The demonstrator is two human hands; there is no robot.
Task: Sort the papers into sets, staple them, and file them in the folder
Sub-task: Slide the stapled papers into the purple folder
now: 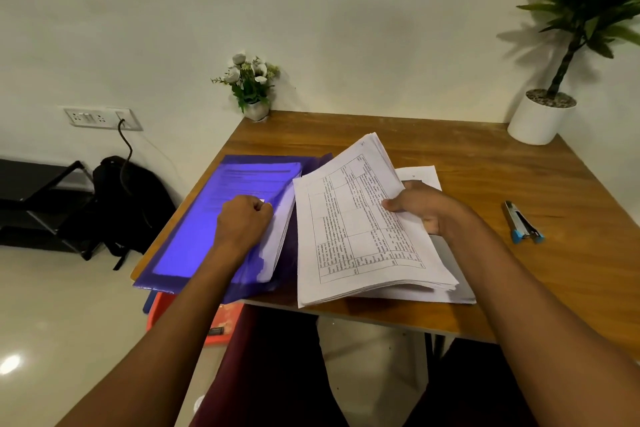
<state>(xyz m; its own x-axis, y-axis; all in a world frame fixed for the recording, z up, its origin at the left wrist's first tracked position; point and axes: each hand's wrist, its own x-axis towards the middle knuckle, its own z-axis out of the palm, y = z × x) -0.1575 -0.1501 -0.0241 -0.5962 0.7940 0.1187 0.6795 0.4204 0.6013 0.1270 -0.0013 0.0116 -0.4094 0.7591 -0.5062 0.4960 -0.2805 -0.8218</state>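
Wooden counter point(450, 156) against a pale wall, seen from above. Dead centre: thick paper stack point(349, 239), printed table facing up, far end raised, near end down on loose sheets point(450, 260) at the counter's near edge. Gripped by the right hand point(426, 208), thumb on top, fingers underneath. Just left, edges meeting: purple folder point(194, 246), lying flat, filed pages showing through its translucent cover, near-left corner hanging off the counter. Left hand point(242, 218) curled tight at the cover's right edge, pinching it. Off to the right, well apart: stapler point(523, 224) with blue tips, lying flat. Far-left corner: small flower pot point(255, 109). Far-right corner: big potted plant point(540, 121) in white. Down on the floor, left: black backpack point(131, 198) below a wall socket point(100, 118).
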